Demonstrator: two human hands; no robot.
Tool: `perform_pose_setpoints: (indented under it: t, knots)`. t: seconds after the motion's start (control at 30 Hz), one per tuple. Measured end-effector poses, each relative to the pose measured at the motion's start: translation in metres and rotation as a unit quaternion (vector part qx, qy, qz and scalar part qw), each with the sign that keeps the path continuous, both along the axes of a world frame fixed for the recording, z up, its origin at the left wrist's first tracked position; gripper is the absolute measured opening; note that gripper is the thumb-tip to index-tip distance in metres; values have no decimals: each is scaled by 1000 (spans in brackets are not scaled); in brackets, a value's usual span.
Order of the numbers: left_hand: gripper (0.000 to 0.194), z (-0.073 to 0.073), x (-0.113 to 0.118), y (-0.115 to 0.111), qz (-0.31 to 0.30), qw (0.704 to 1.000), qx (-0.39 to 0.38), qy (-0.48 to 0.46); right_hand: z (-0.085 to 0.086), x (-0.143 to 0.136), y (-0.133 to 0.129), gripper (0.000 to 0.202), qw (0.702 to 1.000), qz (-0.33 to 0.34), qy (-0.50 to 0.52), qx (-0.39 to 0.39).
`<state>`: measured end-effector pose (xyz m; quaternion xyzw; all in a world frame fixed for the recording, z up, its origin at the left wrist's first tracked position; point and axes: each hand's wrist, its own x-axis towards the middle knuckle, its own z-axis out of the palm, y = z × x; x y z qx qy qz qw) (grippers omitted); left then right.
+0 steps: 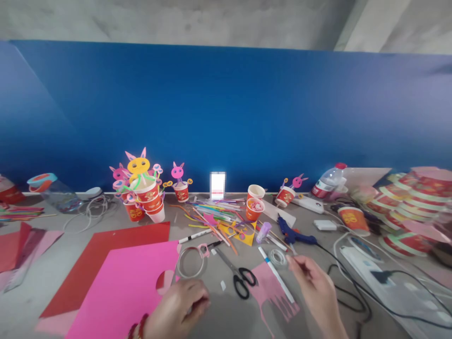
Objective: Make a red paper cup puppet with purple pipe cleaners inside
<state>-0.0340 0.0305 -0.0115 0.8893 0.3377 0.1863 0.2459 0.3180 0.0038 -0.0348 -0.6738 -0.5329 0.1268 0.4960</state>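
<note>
My left hand (181, 306) hovers at the front edge of a pink paper sheet (130, 278), fingers curled inward; anything inside them is hidden. My right hand (312, 282) is closed in a pinch just right of a small clear tape roll (278, 257). Whatever sits between its fingertips is too small to make out. Between my hands lie black-handled scissors (243, 282), a cut light-pink paper scrap (263, 285) and a white marker with a blue band (277, 275) across it. A wider tape roll (190, 274) stands close beyond my left hand.
Red paper cups with paper animal faces (144, 190) stand at the back left. Coloured sticks (215, 209) are heaped mid-table. A blue glue gun (294, 234) trails a black cord at right, near a power strip (381, 278) and stacked cups (413, 207). A blue partition (219, 113) rises behind.
</note>
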Motion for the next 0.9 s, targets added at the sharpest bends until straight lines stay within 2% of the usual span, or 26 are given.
perform_pose_setpoints:
  t: [0.07, 0.1, 0.2, 0.3, 0.4, 0.5, 0.6, 0.77, 0.9]
  knots:
    - [18, -1, 4, 2, 12, 999, -43, -20, 8, -34, -10, 43, 990, 57, 127, -25]
    - [17, -1, 6, 3, 21, 997, -62, -30, 11, -51, -12, 43, 974, 93, 202, -41]
    - [15, 1, 15, 5, 52, 991, -107, -62, 14, -98, -8, 49, 888, 185, 414, -80]
    - [13, 6, 25, 5, 75, 983, -132, -106, 13, -129, 1, 51, 823, 238, 505, -108]
    - [14, 10, 31, 5, 83, 974, -151, -149, 11, -144, 5, 52, 802, 248, 530, -122]
    - [12, 13, 34, 6, 87, 967, -148, -189, 9, -152, 3, 53, 803, 236, 532, -129]
    - [13, 15, 39, 9, 85, 960, -136, -230, 7, -158, 1, 55, 822, 218, 508, -137]
    - [16, 15, 51, 10, 65, 949, -130, -279, 5, -159, 4, 57, 882, 205, 406, -123]
    - [20, 8, 54, 0, 58, 955, -122, -265, 2, -140, 9, 57, 944, 219, 229, -92]
